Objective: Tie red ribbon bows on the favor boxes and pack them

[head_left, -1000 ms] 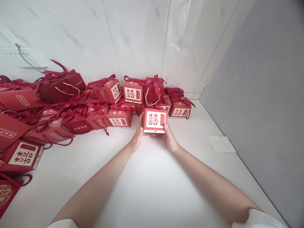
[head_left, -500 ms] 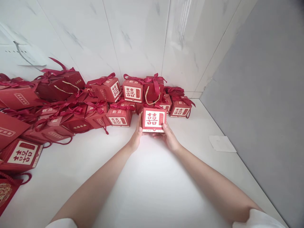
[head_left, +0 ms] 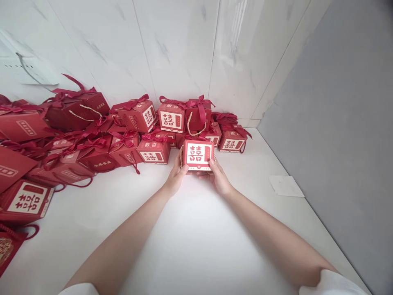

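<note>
Between my two hands is a small red gift box (head_left: 198, 155) with a white label and red characters on the side facing me. My left hand (head_left: 177, 174) grips its left side, thumb on the lower front corner. On the right side, my right hand (head_left: 218, 177) holds it with the thumb on the front and fingers underneath. A twisted gold cord shows at each side of the box. Just behind it stands a dark red box (head_left: 199, 114) with a ribbon bow and gold cord handle.
Many red boxes with ribbon bows are piled along the wall, such as a labelled box (head_left: 171, 117) and a large dark box (head_left: 78, 107) at the left. A white paper (head_left: 286, 186) lies on the white tabletop (head_left: 190, 246) at right. A grey panel (head_left: 344, 135) borders the right edge.
My left thumb has shifted slightly right along the lower front of the gift box. The box stays at nearly the same place, held by both hands.
</note>
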{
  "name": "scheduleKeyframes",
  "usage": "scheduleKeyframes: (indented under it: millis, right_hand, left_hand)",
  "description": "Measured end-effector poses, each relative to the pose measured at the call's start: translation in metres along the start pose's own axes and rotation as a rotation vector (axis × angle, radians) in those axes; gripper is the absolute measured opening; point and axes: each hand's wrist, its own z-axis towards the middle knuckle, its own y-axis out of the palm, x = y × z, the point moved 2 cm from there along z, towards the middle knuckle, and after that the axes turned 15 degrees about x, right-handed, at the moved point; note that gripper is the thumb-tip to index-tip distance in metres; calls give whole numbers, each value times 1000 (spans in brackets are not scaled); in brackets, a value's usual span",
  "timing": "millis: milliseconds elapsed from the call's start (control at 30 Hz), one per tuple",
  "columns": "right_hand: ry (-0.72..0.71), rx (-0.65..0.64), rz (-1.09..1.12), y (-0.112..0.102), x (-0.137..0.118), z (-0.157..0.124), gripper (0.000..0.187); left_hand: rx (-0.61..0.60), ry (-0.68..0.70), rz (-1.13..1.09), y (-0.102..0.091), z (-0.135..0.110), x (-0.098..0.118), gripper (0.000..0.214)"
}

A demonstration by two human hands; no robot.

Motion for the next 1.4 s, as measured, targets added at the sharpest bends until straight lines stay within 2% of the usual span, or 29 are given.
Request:
scheduleKeyframes:
  millis: [800, 1033, 1100, 1200, 1300, 1400]
  right_hand:
    - [-1, -1, -20, 0, 0, 1, 53]
    - [-49, -32, -112, 0, 0, 0, 58]
    - [-119, -50, -255, 0, -5, 0, 59]
    - [-321, 16, -637, -5, -29, -5, 57]
    - [-519, 102, -841, -16, -82, -25, 42]
    - [-925, 207, -1026, -32, -149, -62, 29]
  left_hand:
    - [0, -20, -10, -1, 1, 0, 83]
    - [84, -70, -133, -3, 4, 0, 78]
    - [123, -96, -175, -5, 6, -1, 72]
    - [153, -116, -190, -6, 9, -1, 65]
    - [149, -108, -146, -5, 10, 1, 67]
    - [120, -85, -88, -3, 10, 4, 73]
